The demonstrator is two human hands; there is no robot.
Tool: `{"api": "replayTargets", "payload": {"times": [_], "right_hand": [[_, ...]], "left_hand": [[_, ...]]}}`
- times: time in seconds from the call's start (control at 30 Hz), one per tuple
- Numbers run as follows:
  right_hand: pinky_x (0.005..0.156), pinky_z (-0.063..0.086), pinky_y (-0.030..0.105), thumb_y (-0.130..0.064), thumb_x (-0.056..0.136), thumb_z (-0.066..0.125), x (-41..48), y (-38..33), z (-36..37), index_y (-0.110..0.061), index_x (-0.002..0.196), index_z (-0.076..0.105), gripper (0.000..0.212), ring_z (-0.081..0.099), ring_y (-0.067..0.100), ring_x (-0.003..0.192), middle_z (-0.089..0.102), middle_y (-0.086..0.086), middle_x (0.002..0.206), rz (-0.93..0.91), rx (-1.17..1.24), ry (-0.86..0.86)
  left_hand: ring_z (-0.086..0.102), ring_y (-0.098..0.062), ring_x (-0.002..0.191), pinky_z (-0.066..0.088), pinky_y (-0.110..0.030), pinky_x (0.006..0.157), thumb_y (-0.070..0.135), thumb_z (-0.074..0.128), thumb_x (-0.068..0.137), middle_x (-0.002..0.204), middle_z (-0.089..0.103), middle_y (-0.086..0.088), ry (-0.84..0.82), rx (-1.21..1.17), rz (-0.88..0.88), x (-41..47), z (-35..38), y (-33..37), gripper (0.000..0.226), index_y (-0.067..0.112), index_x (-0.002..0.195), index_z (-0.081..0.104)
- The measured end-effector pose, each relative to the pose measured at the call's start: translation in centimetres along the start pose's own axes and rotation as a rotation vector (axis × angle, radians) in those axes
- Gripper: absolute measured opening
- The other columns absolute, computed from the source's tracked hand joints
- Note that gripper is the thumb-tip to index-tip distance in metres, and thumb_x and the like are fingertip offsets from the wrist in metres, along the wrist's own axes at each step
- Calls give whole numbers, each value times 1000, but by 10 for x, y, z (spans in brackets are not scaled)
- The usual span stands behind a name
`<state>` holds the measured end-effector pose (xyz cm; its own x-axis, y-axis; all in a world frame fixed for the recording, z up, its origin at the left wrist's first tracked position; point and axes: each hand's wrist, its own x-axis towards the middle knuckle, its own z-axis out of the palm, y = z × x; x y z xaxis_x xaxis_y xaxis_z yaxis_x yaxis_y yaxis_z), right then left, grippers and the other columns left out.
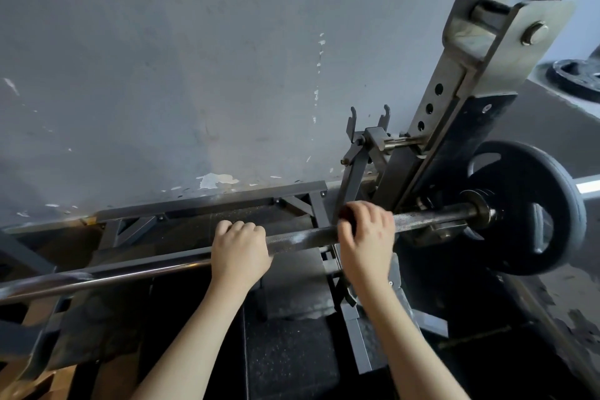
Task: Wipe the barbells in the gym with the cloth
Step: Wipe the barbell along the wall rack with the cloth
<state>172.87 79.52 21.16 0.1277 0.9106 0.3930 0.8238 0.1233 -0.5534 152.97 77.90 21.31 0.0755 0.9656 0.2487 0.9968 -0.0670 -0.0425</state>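
Barbell (302,237) is lying across the rack (454,114). Left grip (240,250) is curling round the shaft, steadying it. Right grip (367,237) is pressing a dark cloth (346,216) around the shaft near the plate (532,204). Judged mid-wipe; the long left stretch and sleeve are probably awaiting wiping.

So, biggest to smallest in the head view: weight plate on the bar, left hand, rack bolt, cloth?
1. weight plate on the barbell
2. left hand
3. rack bolt and cloth: alike; the cloth is mostly hidden under the right hand.
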Motion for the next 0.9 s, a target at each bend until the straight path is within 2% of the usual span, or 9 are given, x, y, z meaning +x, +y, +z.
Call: {"api": "replayTargets", "payload": {"times": [0.1, 0.17, 0.3, 0.4, 0.6, 0.7, 0.77, 0.83, 0.9], "right_hand": [[102, 38, 39, -31, 83, 49, -14, -5, -4, -12, 114, 65, 40, 53, 25, 112, 62, 4, 121, -302, 8, -160], [102, 38, 35, -35, 84, 49, -5, 13, -18, -14, 120, 64, 44, 55, 22, 113, 62, 1, 124, -390, -58, -225], [107, 37, 46, -36, 83, 43, 0, 25, -22, -14, 119, 63, 46, 55, 27, 115, 62, 2, 122, -181, -85, -129], [105, 37, 51, -27, 86, 43, -23, -5, 2, -8, 119, 61, 43, 49, 33, 119, 58, 10, 126, -123, 31, -52], [112, 26, 41, -25, 95, 46, -40, -9, 15, -13, 134, 49, 41, 40, 29, 131, 50, 13, 141, -434, 0, -88], [102, 36, 39, -26, 95, 46, -31, -24, 23, -13, 127, 55, 36, 48, 27, 120, 57, 8, 131, -492, -16, -141], [83, 47, 40, -29, 93, 44, -16, -39, 24, -13, 110, 64, 31, 60, 29, 99, 65, 6, 110, -477, -85, -171], [68, 44, 38, -32, 94, 38, 7, -60, 21, -12, 97, 64, 33, 62, 34, 82, 66, 8, 92, -339, -185, -321], [65, 38, 35, -31, 98, 36, 30, -74, 23, -13, 94, 60, 31, 57, 32, 80, 63, 8, 90, -131, -212, -522]], "left_hand": [[55, -27, 51, 39, -36, 65, 21, 89, 40, 51, 55, -3, 33, 8, -11, -2, 5, 2, 35, 12, 52, 57], [59, -25, 58, 42, -35, 67, 26, 88, 48, 59, 58, -2, -15, -1, 0, -1, 2, 3, 33, 13, 59, 60], [57, -19, 103, 38, -34, 84, 38, 64, 80, 104, 59, 5, -346, -84, 56, 9, -13, -18, 30, 22, 104, 57], [59, -20, 93, 43, -32, 76, 42, 61, 79, 98, 63, 6, -482, -147, -44, 10, -22, -30, 28, 24, 101, 63], [63, -20, 84, 43, -28, 67, 40, 60, 80, 89, 67, 5, -408, -122, -80, 4, -23, -26, 19, 27, 93, 66], [63, -20, 86, 37, -29, 65, 43, 59, 81, 90, 66, 6, -334, -118, -54, 2, -22, -24, 16, 29, 90, 61], [64, -20, 89, 36, -29, 66, 45, 58, 83, 93, 67, 6, -286, -100, -27, 1, -22, -23, 18, 30, 93, 61], [64, -20, 92, 34, -29, 67, 45, 57, 85, 97, 67, 5, -253, -66, -8, 0, -23, -23, 20, 30, 97, 63], [64, -20, 93, 34, -29, 67, 44, 56, 86, 98, 68, 5, -239, -49, -6, -1, -23, -22, 21, 30, 100, 64]]}}
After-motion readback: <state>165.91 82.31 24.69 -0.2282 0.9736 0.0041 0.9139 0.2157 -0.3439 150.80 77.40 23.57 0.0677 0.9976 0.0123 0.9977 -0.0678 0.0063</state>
